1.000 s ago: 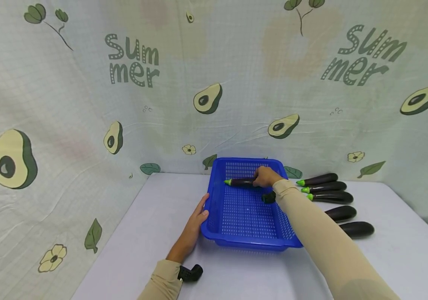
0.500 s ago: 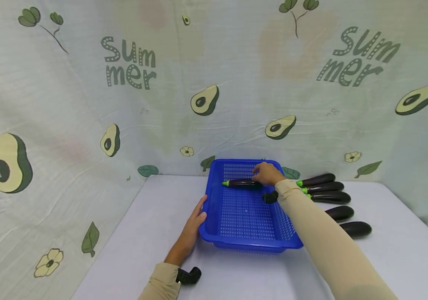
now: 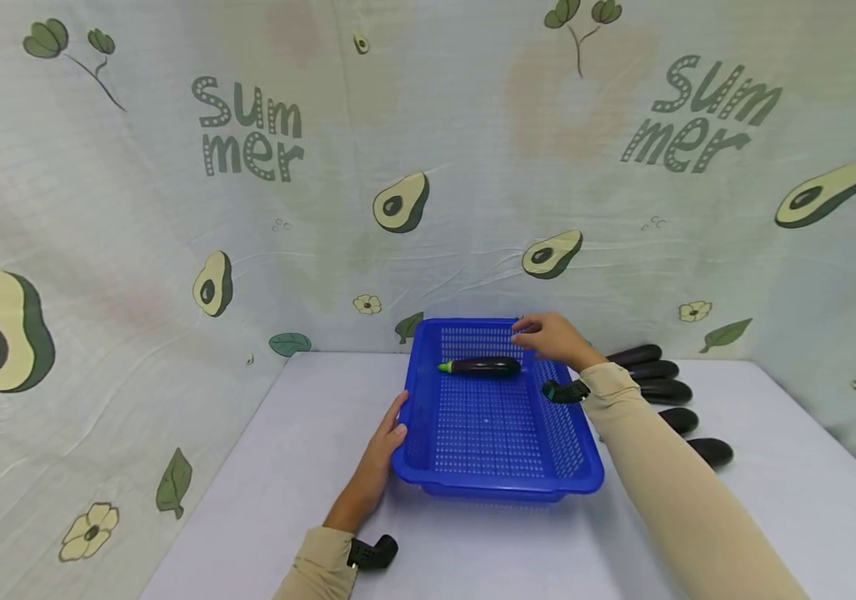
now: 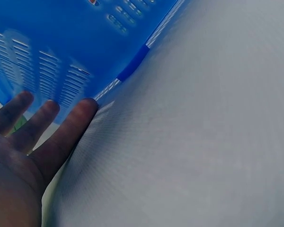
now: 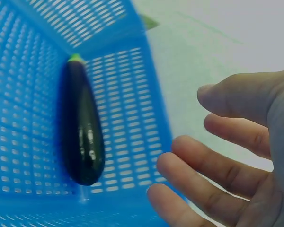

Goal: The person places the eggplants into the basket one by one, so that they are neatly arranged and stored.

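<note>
One dark eggplant with a green stem end lies crosswise at the far end inside the blue plastic basket. In the right wrist view the same eggplant rests along the perforated wall. My right hand hovers over the basket's far right corner, holding nothing; its fingers are loosely bent and apart from the eggplant. At the basket's left side my left hand rests with extended fingers. The left wrist view shows those fingertips touching the basket's outer wall.
Several more eggplants lie in a column on the white table to the right of the basket, partly hidden behind my right forearm. A printed cloth hangs behind the table.
My right hand has let go of the eggplant in the basket, then risen and moved right. The eggplant stays in the basket. My left hand keeps its place at the basket's side.
</note>
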The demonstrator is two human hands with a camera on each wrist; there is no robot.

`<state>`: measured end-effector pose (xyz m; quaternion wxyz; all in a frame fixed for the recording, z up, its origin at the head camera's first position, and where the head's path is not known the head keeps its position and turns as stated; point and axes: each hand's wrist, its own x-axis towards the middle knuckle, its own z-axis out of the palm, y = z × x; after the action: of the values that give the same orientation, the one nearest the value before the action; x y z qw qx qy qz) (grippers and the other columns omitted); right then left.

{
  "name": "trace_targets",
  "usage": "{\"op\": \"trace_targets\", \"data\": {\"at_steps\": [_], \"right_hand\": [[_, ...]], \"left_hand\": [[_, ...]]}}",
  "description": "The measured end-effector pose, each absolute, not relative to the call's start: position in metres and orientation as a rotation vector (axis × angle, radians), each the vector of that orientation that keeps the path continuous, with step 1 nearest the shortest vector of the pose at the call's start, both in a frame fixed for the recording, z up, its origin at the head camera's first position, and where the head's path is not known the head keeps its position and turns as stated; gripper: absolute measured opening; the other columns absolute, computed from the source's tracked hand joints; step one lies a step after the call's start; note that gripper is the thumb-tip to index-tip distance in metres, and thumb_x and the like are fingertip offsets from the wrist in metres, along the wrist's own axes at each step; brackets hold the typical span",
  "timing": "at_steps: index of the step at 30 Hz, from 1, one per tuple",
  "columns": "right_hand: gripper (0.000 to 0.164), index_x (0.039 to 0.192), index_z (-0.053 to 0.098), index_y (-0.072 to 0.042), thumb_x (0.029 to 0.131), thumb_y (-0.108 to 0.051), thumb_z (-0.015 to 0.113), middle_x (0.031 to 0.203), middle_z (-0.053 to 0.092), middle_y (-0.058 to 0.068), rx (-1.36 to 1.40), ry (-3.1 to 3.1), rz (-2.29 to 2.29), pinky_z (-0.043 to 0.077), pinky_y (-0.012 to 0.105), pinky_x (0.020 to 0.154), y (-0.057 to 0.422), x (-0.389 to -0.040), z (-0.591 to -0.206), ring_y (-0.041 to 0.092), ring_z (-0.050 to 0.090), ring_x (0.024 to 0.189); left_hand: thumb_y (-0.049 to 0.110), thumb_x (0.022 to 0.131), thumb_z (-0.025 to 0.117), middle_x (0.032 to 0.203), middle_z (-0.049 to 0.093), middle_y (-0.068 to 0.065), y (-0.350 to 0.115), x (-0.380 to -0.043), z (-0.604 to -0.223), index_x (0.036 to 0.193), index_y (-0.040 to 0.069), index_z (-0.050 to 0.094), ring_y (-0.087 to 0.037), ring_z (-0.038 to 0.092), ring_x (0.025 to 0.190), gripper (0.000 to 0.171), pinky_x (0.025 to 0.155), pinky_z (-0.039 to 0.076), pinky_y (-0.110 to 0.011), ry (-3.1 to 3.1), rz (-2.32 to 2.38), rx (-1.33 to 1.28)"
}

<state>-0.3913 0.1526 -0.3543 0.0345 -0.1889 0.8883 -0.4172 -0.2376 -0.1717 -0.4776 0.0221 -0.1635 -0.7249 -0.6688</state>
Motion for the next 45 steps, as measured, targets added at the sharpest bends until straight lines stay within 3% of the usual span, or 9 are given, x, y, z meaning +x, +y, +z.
{"op": "trace_targets", "data": {"at_steps": [11, 21, 35, 41, 45], "right_hand": [[0.044, 0.134, 0.058, 0.004, 0.100, -0.024, 0.063, 0.128, 0.061, 0.025, -0.551, 2.687, -1.434, 0.056, 0.045, 0.088, 0.177, -0.372, -0.353, 0.039, 0.062, 0.113], [0.054, 0.141, 0.051, 0.002, 0.101, -0.032, 0.062, 0.134, 0.057, 0.025, -0.453, 2.605, -1.668, 0.054, 0.046, 0.092, 0.204, -0.339, -0.363, 0.038, 0.060, 0.117], [0.050, 0.138, 0.054, 0.000, 0.102, -0.035, 0.059, 0.129, 0.062, 0.024, -0.413, 2.713, -1.682, 0.058, 0.030, 0.082, 0.225, -0.308, -0.379, 0.040, 0.061, 0.116], [0.051, 0.137, 0.055, 0.001, 0.101, -0.035, 0.061, 0.128, 0.062, 0.023, -0.448, 2.716, -1.674, 0.058, 0.038, 0.086, 0.233, -0.301, -0.380, 0.020, 0.066, 0.107], [0.052, 0.137, 0.055, 0.002, 0.101, -0.035, 0.062, 0.130, 0.061, 0.023, -0.458, 2.719, -1.652, 0.058, 0.038, 0.086, 0.239, -0.298, -0.382, 0.018, 0.066, 0.107]], "left_hand": [[0.040, 0.106, 0.037, 0.166, 0.015, 0.003, -0.173, -0.236, -0.477, 0.160, 0.034, 0.022, -0.024, 0.011, 0.152, 0.056, 0.119, 0.007, -0.058, -2.283, -2.038, -0.492], [0.036, 0.106, 0.037, 0.166, 0.016, 0.000, -0.172, -0.239, -0.477, 0.161, 0.031, 0.023, -0.026, 0.011, 0.152, 0.056, 0.119, 0.006, -0.057, -2.255, -2.050, -0.515], [0.039, 0.107, 0.035, 0.165, 0.016, 0.004, -0.174, -0.241, -0.478, 0.160, 0.035, 0.022, -0.021, 0.011, 0.152, 0.054, 0.120, 0.006, -0.055, -2.267, -2.041, -0.525], [0.039, 0.107, 0.034, 0.165, 0.016, 0.005, -0.174, -0.241, -0.479, 0.160, 0.036, 0.021, -0.021, 0.011, 0.152, 0.054, 0.120, 0.006, -0.055, -2.272, -2.050, -0.532], [0.038, 0.107, 0.035, 0.165, 0.017, 0.004, -0.174, -0.240, -0.478, 0.160, 0.033, 0.023, -0.020, 0.011, 0.151, 0.055, 0.120, 0.007, -0.053, -2.260, -2.049, -0.532]]}}
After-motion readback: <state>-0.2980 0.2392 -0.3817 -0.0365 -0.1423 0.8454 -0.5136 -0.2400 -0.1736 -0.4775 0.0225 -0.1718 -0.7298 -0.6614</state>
